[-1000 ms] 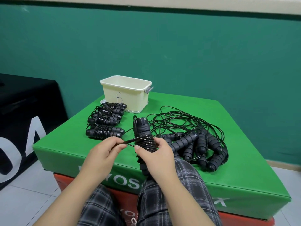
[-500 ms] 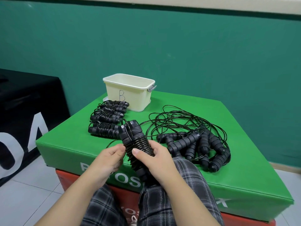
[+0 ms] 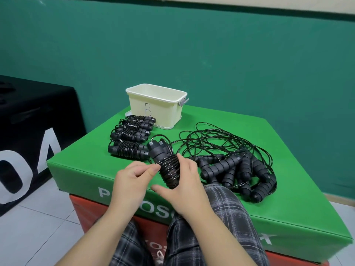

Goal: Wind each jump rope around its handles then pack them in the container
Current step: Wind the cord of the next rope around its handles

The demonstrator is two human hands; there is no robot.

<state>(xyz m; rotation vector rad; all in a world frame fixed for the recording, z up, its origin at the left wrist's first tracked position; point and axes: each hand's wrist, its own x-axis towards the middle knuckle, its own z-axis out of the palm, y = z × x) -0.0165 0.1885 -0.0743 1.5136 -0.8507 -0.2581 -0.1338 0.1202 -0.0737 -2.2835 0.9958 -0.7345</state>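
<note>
Head view: right hand (image 3: 184, 187) is gripping a jump rope (image 3: 167, 166) wound around its paired handles, above the green desk's (image 3: 80, 166) near edge, while left hand (image 3: 132, 181) is pinching the cord's end. Wound bundles (image 3: 130, 137) are lying beside the cream container (image 3: 155, 106); unwound ropes (image 3: 234, 166) are piled right.

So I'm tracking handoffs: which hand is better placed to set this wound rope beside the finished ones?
Probably the right hand: it grips the wound rope. The left hand only pinches the cord end, though the finished bundles lie on its side.
</note>
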